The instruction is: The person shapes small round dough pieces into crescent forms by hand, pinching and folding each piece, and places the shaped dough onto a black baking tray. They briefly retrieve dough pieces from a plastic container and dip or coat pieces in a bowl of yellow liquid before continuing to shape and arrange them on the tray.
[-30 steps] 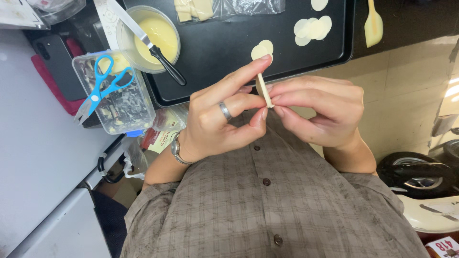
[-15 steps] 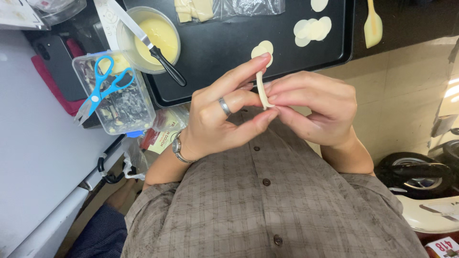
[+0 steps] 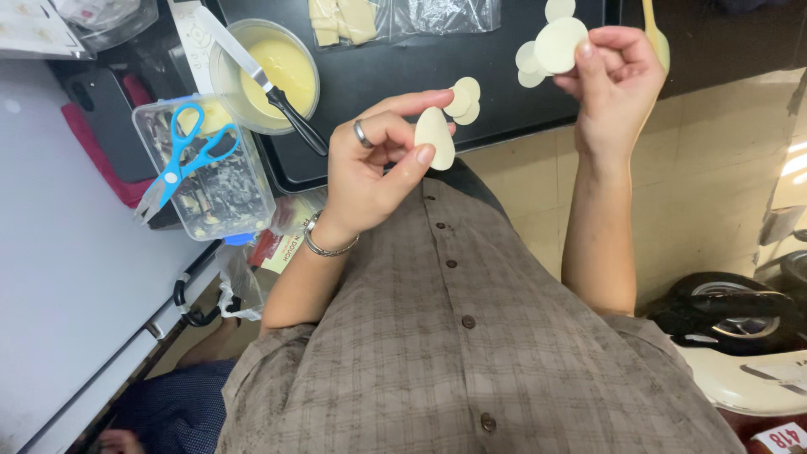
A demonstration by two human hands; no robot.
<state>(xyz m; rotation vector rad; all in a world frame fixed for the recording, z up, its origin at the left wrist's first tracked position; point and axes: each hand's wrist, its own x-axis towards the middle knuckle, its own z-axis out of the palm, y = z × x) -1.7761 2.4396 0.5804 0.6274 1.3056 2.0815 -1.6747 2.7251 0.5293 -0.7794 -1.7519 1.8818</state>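
Note:
My left hand (image 3: 374,164), with a ring and a wrist bracelet, pinches a pale round dough disc (image 3: 435,139) between thumb and fingers, just above my checked shirt. My right hand (image 3: 614,76) is raised over the right end of the black tray (image 3: 370,92) and holds a second pale disc (image 3: 561,44) by its edge. More discs lie on the tray: a small overlapping pair (image 3: 464,99) beside my left fingertips and others (image 3: 528,69) under the right hand's disc.
A bowl of yellow cream (image 3: 267,74) with a black-handled knife (image 3: 269,84) across it sits on the tray's left end. A clear box (image 3: 206,181) carries blue scissors (image 3: 178,161). Clear bags of dough pieces (image 3: 395,15) and a wooden spatula (image 3: 654,29) lie farther off.
Both hands were together, working one disc held edge-on. Now they are apart: the right hand has moved up and right with a disc, the left keeps one in front of my chest.

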